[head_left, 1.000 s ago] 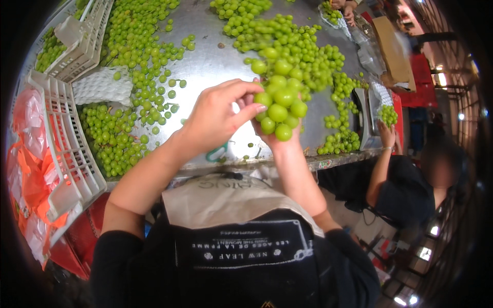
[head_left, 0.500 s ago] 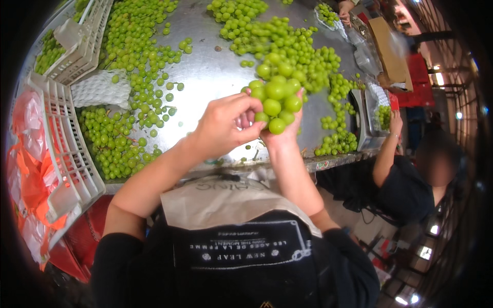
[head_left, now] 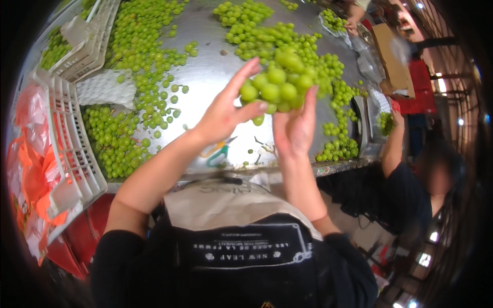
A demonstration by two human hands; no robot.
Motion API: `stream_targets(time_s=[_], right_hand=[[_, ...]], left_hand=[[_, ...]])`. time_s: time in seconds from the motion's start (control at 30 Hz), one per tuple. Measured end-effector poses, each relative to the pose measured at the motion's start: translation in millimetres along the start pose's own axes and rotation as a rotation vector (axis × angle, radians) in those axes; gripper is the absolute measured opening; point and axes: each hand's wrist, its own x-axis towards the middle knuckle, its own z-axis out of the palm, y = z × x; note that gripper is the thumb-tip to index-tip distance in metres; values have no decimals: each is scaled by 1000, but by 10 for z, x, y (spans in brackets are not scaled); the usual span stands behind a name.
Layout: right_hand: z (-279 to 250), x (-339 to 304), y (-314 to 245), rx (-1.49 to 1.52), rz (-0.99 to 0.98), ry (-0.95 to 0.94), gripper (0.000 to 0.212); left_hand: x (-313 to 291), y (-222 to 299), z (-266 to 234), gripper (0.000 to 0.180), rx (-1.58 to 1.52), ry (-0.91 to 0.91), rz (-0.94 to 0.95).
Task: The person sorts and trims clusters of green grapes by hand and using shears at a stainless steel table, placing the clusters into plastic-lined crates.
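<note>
A bunch of green grapes is held up over the metal table between my two hands. My right hand cradles it from below, palm up, with the thumb along its right side; most of its fingers are hidden behind the grapes. My left hand cups the left side of the bunch, fingers stretched along it and thumb under the near grapes. Scissors with green and orange handles lie on the table below my hands, near its front edge.
Loose grapes and bunches cover the table's left side; more bunches lie at the right. White plastic crates stand at the left beside a white foam net. A co-worker's hand is at the right, near a cardboard box.
The bunch has turned and risen slightly. My left hand has gone from closed fingers beside the grapes to spread around them. The right hand has shifted right, and the scissors now show.
</note>
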Motion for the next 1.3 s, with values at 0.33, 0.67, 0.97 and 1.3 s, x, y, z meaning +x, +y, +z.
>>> stream_targets(time_s=[0.33, 0.67, 0.97, 1.3], right_hand=[[130, -206, -391, -377, -48, -507, 66], [-38, -185, -170, -95, -22, -220, 75], [-133, 235, 38, 345, 167, -189, 80], [-79, 193, 1, 397, 125, -365, 92]], left_hand=[[60, -226, -223, 53, -975, -18, -388], [81, -60, -245, 60, -520, -35, -177], [-19, 194, -68, 51, -56, 183, 79], [-241, -88, 21, 25, -742, -17, -684]])
